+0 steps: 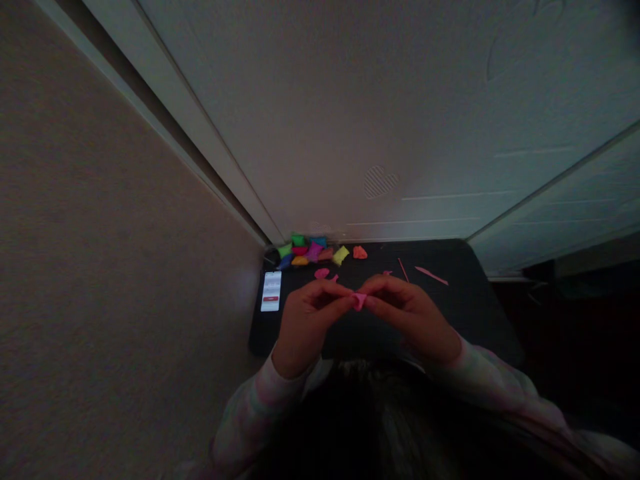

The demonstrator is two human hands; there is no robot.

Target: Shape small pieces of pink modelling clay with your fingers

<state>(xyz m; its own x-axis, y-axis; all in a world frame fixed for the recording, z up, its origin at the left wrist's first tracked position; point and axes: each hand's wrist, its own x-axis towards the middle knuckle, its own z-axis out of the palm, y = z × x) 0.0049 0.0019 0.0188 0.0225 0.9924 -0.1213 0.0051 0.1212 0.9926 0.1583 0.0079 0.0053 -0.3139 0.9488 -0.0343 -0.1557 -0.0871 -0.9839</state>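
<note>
I have the left hand (307, 320) and right hand (415, 313) pinching a pink piece (359, 303) in their fingers from opposite sides, presumably for steadiness.

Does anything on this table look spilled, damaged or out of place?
Nothing clearly stands out. The left hand and right hand pinch a small pink piece; the colorful packets sit bunched on the table, and the phone lies near its left edge. Loose pink bits lie beyond the hands; dim light hides fine detail.
</note>
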